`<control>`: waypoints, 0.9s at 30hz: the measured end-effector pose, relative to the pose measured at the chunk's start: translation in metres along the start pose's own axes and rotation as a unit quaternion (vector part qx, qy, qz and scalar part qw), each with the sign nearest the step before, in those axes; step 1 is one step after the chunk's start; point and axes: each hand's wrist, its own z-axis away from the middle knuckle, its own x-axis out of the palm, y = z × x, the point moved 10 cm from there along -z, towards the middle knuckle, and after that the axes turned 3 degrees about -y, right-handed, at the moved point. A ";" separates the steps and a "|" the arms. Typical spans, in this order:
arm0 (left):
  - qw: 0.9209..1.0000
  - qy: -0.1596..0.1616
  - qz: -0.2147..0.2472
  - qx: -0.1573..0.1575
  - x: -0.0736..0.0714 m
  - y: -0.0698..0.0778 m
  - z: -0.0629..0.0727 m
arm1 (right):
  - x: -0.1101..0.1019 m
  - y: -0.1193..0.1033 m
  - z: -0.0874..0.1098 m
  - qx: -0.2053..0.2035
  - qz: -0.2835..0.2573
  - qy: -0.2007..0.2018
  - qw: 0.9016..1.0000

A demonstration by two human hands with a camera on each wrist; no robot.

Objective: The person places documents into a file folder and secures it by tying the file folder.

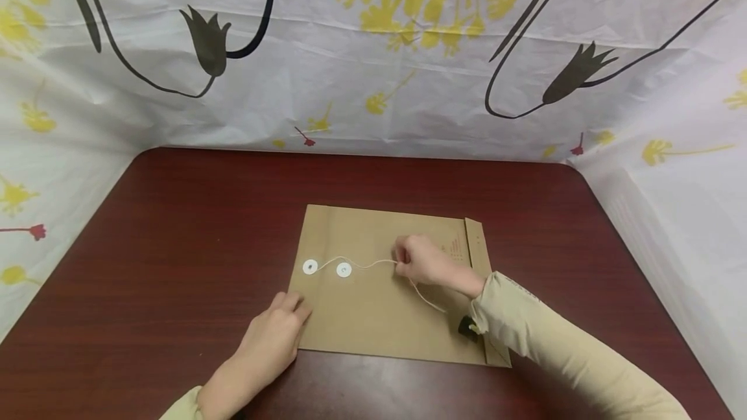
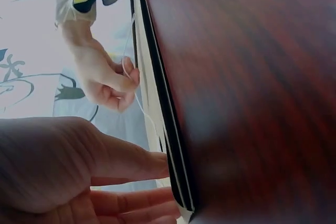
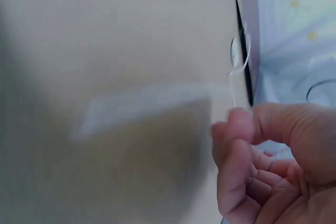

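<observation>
A brown kraft paper envelope [image 1: 373, 323] lies flat on the table with two white button discs, a left one [image 1: 310, 267] and an inner one [image 1: 343, 269]. From the left disc a thin white string [image 1: 370, 266] runs loosely past the inner disc. My right hand [image 1: 423, 259] pinches this string between thumb and fingertips above the envelope, its loose end [image 1: 428, 303] trailing toward the lower right. In the right wrist view the pinching fingers [image 3: 239, 129] show close up. My left hand [image 1: 274, 329] touches the envelope's left edge with fairly straight fingers, its thumb [image 2: 142, 162] also at the edge.
The dark red table [image 1: 175, 245] extends around the envelope. A patterned white cloth [image 1: 373, 83] hangs at the back and both sides. Near my right cuff there is a small black device [image 1: 468, 328]. A folded strip [image 1: 480, 251] lines the envelope's right end.
</observation>
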 end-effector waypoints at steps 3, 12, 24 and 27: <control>1.000 -0.007 -0.016 0.002 0.002 0.002 -0.002 | -0.004 0.017 -0.004 0.043 0.004 0.002 0.999; 1.000 -0.017 -0.024 0.003 0.004 0.005 -0.003 | -0.011 0.026 -0.007 0.061 0.050 -0.011 0.997; 0.999 -0.018 -0.026 -0.006 0.004 0.004 -0.001 | 0.015 -0.049 -0.025 -0.101 0.192 0.011 0.976; 0.999 -0.026 -0.021 -0.009 0.005 0.004 -0.002 | 0.023 -0.057 -0.029 -0.126 0.185 0.022 0.974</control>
